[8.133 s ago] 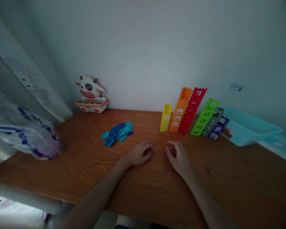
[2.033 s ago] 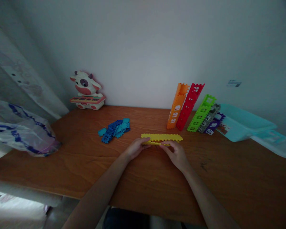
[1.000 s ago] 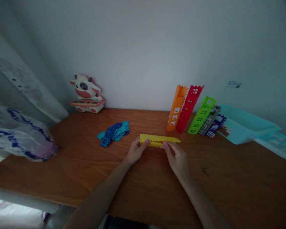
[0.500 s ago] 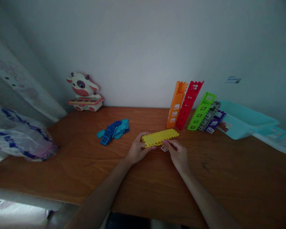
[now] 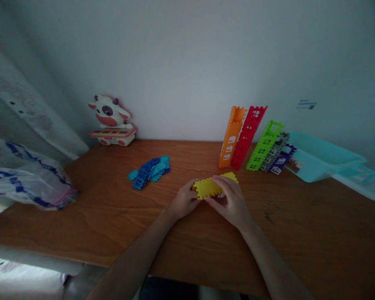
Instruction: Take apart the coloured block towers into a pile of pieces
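Both hands grip a yellow block piece (image 5: 205, 188) with toothed edges, made of interlocking panels and held just above the wooden table. My left hand (image 5: 185, 201) is closed round its left end. My right hand (image 5: 231, 200) is closed over its middle, fingers on top and thumb at the near lower edge. A small white window (image 5: 221, 194) shows on its near side, partly hidden by the right hand. Beyond it stand an orange tower (image 5: 231, 139) and a red tower (image 5: 248, 139) of like blocks.
Left of my hands lies a pile of blue interlocking panels (image 5: 146, 171). A cow toy keyboard (image 5: 112, 125) stands at the back left, a plastic bag (image 5: 31, 179) at the left edge. Green blocks (image 5: 264, 148), grey blocks (image 5: 273, 153), purple blocks (image 5: 281, 160) and a turquoise bin (image 5: 318, 160) are at right.
The yellow block piece has shifted slightly right and tilted, showing more of its left end. My right hand has moved from its near edge to over its top.
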`<state>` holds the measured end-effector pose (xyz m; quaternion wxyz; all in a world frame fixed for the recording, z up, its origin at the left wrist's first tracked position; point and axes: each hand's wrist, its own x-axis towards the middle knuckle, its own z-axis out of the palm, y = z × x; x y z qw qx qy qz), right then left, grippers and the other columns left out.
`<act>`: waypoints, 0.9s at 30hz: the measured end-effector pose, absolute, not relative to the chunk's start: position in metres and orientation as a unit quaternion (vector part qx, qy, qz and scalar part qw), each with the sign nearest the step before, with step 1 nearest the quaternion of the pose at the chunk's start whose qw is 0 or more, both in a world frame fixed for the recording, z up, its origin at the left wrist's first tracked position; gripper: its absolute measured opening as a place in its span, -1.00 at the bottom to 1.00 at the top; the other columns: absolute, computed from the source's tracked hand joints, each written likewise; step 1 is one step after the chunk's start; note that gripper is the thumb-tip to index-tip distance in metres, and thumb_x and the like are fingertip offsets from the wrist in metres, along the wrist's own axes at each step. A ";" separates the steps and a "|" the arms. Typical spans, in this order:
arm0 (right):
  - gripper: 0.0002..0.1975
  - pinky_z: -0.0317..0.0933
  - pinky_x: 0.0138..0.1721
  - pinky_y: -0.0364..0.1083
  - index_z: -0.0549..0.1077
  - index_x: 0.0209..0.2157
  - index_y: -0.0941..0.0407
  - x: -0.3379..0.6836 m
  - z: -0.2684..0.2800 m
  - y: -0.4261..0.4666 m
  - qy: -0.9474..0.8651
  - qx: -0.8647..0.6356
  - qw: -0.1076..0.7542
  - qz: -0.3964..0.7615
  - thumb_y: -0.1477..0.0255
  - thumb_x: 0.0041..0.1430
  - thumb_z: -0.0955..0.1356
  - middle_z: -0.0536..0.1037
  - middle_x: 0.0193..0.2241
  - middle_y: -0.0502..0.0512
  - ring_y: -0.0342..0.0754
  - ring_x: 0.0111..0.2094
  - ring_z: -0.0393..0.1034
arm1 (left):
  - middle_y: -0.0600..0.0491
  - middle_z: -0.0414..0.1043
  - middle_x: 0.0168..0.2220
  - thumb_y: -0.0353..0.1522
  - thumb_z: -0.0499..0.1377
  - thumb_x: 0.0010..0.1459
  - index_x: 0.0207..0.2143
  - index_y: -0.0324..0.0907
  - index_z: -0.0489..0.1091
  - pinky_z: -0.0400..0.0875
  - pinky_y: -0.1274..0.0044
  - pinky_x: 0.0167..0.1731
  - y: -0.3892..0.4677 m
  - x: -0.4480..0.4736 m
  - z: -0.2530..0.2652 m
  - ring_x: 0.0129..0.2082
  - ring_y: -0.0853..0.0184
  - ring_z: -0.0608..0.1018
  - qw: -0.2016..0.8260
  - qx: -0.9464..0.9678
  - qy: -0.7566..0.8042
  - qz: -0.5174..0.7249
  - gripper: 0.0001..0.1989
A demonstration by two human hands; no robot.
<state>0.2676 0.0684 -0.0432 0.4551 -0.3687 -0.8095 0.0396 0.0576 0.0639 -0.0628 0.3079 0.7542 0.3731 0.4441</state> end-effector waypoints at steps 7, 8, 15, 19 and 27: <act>-0.37 0.22 0.12 0.26 0.36 0.15 0.00 0.259 -0.047 0.066 -0.802 -0.395 0.449 0.000 0.08 0.09 0.47 0.46 0.06 0.26 0.25 0.10 0.34 | -0.12 0.43 0.06 -0.30 0.20 0.22 -0.12 -0.06 0.58 0.32 0.31 0.15 0.061 0.062 -0.058 0.08 0.11 0.46 0.298 0.744 0.405 0.440 -0.78; -0.42 0.24 0.10 0.25 0.39 0.11 0.00 0.259 -0.048 0.068 -0.789 -0.409 0.458 -0.006 0.09 0.10 0.47 0.47 0.02 0.26 0.25 0.07 0.35 | -0.11 0.44 0.05 -0.28 0.19 0.23 -0.09 -0.06 0.57 0.32 0.32 0.14 0.060 0.061 -0.055 0.06 0.11 0.47 0.307 0.738 0.408 0.441 -0.76; -0.48 0.30 0.06 0.24 0.39 0.04 0.05 0.262 -0.053 0.074 -0.753 -0.444 0.485 0.037 0.14 0.11 0.47 0.40 -0.05 0.25 0.21 0.01 0.33 | -0.08 0.53 -0.11 -0.12 0.05 0.30 -0.46 -0.14 0.54 0.37 0.33 0.04 0.060 0.050 -0.047 -0.07 0.11 0.52 0.344 0.695 0.420 0.471 -0.57; -0.46 0.31 0.09 0.22 0.34 0.07 0.05 0.263 -0.054 0.073 -0.759 -0.429 0.482 0.082 0.18 0.11 0.47 0.35 0.01 0.26 0.19 0.06 0.31 | -0.13 0.47 0.00 -0.18 0.22 0.19 -0.42 -0.13 0.57 0.36 0.33 0.08 0.062 0.053 -0.049 0.01 0.11 0.50 0.303 0.696 0.421 0.496 -0.75; -0.36 0.30 0.10 0.25 0.33 0.07 0.05 0.262 -0.051 0.067 -0.795 -0.400 0.449 0.080 0.14 0.00 0.52 0.35 0.05 0.29 0.24 0.09 0.31 | -0.12 0.41 0.10 -0.30 0.23 0.19 -0.35 -0.10 0.59 0.41 0.29 0.11 0.055 0.048 -0.049 0.05 0.13 0.51 0.264 0.754 0.385 0.462 -0.86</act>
